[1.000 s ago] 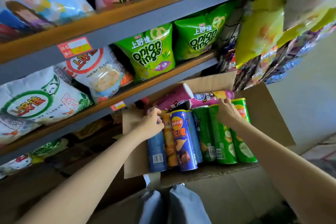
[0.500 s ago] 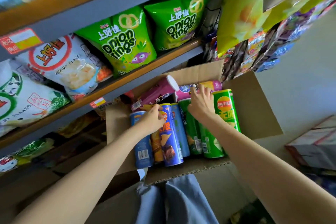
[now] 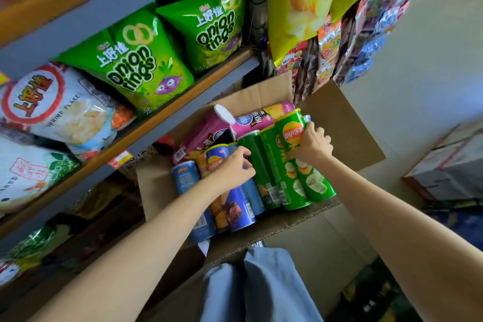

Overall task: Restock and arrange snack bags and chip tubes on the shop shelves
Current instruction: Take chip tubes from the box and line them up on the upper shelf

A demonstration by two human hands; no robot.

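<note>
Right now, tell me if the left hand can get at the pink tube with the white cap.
Probably yes. The left hand rests on the blue tubes; the pink tube lies just beyond, on top and uncovered.

"Onion rings" on green bags [image 3: 146,65]

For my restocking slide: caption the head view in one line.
Left hand grips a blue chip tube, right hand a green one, in a cardboard box.

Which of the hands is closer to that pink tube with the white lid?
Left. The left hand sits just below the pink tube, on the blue tubes; the right hand grips a green tube farther right.
</note>
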